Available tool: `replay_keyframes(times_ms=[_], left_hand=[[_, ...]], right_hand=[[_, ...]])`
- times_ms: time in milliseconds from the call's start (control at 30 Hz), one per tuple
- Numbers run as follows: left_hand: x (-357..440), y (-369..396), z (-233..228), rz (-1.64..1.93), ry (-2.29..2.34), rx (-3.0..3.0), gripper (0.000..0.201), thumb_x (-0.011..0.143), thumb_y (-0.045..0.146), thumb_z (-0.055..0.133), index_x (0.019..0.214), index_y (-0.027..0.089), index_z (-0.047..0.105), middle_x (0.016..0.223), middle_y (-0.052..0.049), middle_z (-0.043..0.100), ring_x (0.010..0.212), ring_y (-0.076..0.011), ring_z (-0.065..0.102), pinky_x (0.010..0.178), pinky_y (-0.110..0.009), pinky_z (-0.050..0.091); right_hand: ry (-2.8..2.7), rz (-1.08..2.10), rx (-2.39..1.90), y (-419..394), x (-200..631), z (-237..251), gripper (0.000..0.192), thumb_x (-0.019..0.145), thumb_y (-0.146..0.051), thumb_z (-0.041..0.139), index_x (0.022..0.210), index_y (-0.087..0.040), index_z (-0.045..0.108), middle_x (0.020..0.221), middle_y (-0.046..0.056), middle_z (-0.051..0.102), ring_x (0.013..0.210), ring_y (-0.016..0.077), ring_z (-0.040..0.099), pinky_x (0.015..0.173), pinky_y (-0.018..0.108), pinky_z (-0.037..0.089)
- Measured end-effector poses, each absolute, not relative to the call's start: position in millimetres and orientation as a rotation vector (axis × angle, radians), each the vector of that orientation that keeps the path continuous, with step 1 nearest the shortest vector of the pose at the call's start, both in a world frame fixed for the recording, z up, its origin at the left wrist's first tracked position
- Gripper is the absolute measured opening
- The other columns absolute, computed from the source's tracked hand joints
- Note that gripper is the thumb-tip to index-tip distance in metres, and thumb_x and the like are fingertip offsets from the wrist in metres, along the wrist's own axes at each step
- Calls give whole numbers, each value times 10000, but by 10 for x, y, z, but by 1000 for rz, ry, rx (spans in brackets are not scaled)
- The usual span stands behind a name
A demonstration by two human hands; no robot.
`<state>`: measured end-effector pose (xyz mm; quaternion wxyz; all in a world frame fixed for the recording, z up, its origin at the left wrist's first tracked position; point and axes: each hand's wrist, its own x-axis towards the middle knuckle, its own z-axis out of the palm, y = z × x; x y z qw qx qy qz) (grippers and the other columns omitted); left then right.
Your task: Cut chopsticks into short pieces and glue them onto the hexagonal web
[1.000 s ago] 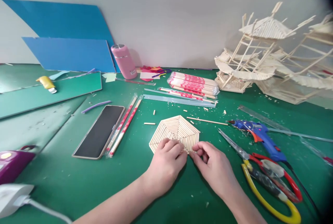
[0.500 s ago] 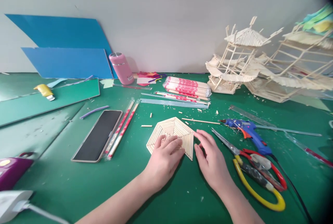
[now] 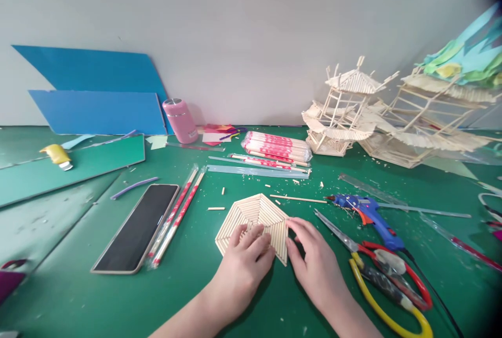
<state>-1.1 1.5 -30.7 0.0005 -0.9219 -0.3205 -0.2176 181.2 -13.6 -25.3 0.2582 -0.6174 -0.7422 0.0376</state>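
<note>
A polygonal panel of thin wooden sticks (image 3: 261, 208), laid in nested rows, lies flat on the green table. My left hand (image 3: 249, 259) rests on its near part, fingers spread and slightly bent, covering the middle and near edge. At the panel's right edge is my right hand (image 3: 314, 257); its index fingertip touches the corner, and thumb and fingers are apart. A single thin stick (image 3: 298, 199) lies behind the panel, its right end by the nozzle of a blue glue gun (image 3: 371, 215). Red-handled scissors (image 3: 341, 233) and yellow-handled cutters (image 3: 371, 296) lie right of my right hand.
On the left are a phone (image 3: 137, 228) and two wrapped stick packs (image 3: 180, 215). Behind stand a pink flask (image 3: 180, 121), a bundle of sticks (image 3: 276, 147), and blue boards (image 3: 98, 110). Stick-built pavilion models (image 3: 349, 113) occupy the back right. Small stick offcuts (image 3: 216, 208) are scattered about.
The view has tilted up, so everything sits lower in the picture and more shows above the grey partition. Both hands stay at nearly the same places on the panel.
</note>
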Motion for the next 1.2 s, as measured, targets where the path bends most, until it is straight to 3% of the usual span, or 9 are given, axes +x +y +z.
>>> replay_keyframes(times_ms=[167, 267, 367, 500, 667, 767, 867, 1000, 1200], left_hand=[[-17, 15, -341, -695, -1008, -2902, 223, 850, 124, 401, 956, 179, 589, 1059, -103, 613, 1096, -300, 501, 896, -548, 372], [-16, 6, -304, -755, -1030, -2944, 249, 856, 111, 389, 1005, 186, 574, 1064, -98, 623, 1109, -286, 508, 909, -541, 382], [-34, 0, -232, -927, -1102, -2976, 291, 851, 100, 387, 1091, 177, 534, 1067, -106, 634, 1085, -226, 543, 938, -459, 408], [-140, 54, -144, -1244, -1338, -2773, 205, 822, 144, 453, 983, 172, 577, 1006, -94, 648, 1006, -187, 585, 927, -378, 442], [-333, 154, -162, -1188, -1792, -2509, 241, 825, 157, 444, 1042, 149, 550, 1069, -142, 581, 963, -238, 581, 786, -423, 508], [-359, 169, -210, -1117, -1853, -2503, 253, 791, 177, 494, 1036, 160, 556, 1051, -122, 586, 957, -252, 576, 777, -443, 506], [-319, 158, -246, -1076, -1812, -2562, 236, 776, 173, 507, 1003, 166, 571, 1046, -108, 589, 967, -245, 564, 807, -431, 493], [-259, 132, -263, -1040, -1765, -2611, 252, 790, 172, 485, 1031, 167, 556, 1068, -114, 573, 983, -247, 543, 818, -432, 481], [-244, 98, -248, -998, -1742, -2640, 234, 812, 196, 470, 1029, 159, 548, 1082, -125, 560, 989, -258, 521, 811, -449, 462]], right_hand=[[-2127, -59, -1773, 295, 1997, -70, 270, 874, -148, 407, 1112, -128, 533, 943, 88, 643, 869, 188, 596, 783, 351, 498], [-2288, -126, -1819, 539, 2069, 0, 235, 883, -205, 462, 1101, -154, 535, 1018, 65, 610, 904, 171, 582, 791, 368, 484], [-2448, -140, -1865, 661, 2089, 26, 246, 871, -304, 500, 1081, -182, 542, 1101, 56, 568, 897, 156, 582, 765, 363, 489], [-2578, -119, -1912, 707, 2103, 46, 261, 869, -304, 502, 1095, -178, 536, 1117, 64, 560, 917, 166, 576, 775, 369, 485], [-2562, -67, -1912, 765, 2156, 58, 276, 864, -312, 512, 1098, -167, 532, 1107, 64, 563, 909, 165, 579, 768, 370, 487], [-2453, -36, -1869, 757, 2189, 110, 188, 865, -269, 501, 1000, -159, 571, 983, 52, 599, 836, 156, 588, 720, 335, 484], [-2297, 34, -1777, 650, 2197, 208, 129, 852, -206, 459, 896, -182, 578, 873, 46, 602, 764, 157, 586, 654, 282, 455], [-2163, 245, -1639, 360, 2161, 289, 185, 890, -294, 377, 873, -208, 540, 885, 35, 608, 784, 149, 588, 649, 248, 448], [-2069, 520, -1579, -59, 2071, 154, 242, 912, -299, 332, 966, -205, 549, 894, 37, 641, 785, 139, 611, 675, 243, 467]])
